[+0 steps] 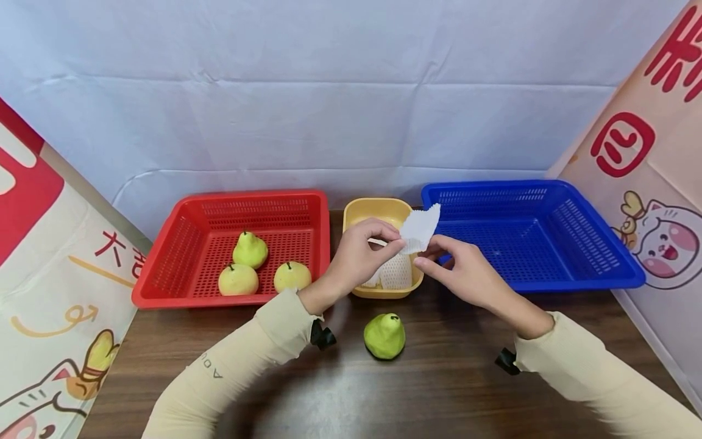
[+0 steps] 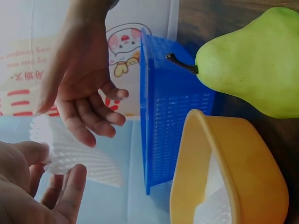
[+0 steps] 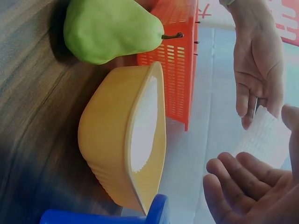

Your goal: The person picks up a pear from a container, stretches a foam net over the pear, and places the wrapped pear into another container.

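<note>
My left hand (image 1: 362, 249) pinches a white foam net sleeve (image 1: 421, 227) by its lower left edge, thumb against fingers. The sleeve looks flattened and tilts up to the right above a yellow basket (image 1: 378, 209). My right hand (image 1: 463, 268) is just right of the sleeve's lower corner, fingers loosely bent and apart; in the left wrist view its thumb lies right at the edge of the sleeve (image 2: 79, 156). More white foam nets (image 1: 396, 272) lie inside the yellow basket. A green pear (image 1: 385, 336) stands on the table in front of it, below both hands.
At the left a red basket (image 1: 230, 301) holds a green pear (image 1: 250, 250) and two pale yellow round fruits (image 1: 238, 279). A blue basket (image 1: 570, 283) stands at the right. White cloth (image 1: 351, 122) hangs behind, with printed panels on both sides.
</note>
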`<state>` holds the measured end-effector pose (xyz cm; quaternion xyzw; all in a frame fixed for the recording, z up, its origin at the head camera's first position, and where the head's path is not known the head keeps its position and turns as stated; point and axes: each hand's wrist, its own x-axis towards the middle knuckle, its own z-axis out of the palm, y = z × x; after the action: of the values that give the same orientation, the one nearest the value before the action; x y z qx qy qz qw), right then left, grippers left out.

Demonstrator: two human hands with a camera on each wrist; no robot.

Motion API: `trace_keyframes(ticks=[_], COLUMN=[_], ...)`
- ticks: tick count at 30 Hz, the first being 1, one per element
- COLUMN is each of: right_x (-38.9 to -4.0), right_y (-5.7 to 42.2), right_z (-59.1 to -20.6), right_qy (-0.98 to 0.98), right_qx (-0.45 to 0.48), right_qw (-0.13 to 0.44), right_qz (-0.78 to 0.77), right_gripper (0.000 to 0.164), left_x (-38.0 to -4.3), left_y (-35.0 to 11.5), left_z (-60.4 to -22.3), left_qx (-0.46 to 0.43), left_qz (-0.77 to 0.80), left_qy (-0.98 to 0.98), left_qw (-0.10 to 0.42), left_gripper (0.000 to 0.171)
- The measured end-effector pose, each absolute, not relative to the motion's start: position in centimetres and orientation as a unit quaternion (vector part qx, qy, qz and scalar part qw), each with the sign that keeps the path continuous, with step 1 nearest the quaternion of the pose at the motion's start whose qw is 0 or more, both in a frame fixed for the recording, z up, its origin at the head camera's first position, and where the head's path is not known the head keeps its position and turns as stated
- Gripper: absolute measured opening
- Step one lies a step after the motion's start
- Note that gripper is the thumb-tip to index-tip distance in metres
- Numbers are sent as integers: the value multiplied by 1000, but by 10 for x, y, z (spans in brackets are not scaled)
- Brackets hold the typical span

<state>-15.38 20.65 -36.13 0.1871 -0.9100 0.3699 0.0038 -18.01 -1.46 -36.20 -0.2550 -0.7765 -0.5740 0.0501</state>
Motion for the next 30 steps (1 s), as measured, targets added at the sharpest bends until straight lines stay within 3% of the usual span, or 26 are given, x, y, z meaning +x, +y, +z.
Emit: trace_keyframes(ticks=[13,22,30], right_x=[-155,-155,-155], right_y=[206,206,209], right_z=[-361,-363,-364], right_qy=[-915,-908,-908], right_qx=[153,131,132], right_qw=[11,27,38], right_qz=[373,396,395], right_gripper=[21,19,18], left_x=[-178,-175,-176], left_y=[-13,-10,-14], left_z=[-367,-370,-370], left_qx=[-266,-306,-280], left_qz=[-575,-556,-529], left_qy=[-773,-772,-798], left_qw=[26,40,68], left_gripper=[8,5,5])
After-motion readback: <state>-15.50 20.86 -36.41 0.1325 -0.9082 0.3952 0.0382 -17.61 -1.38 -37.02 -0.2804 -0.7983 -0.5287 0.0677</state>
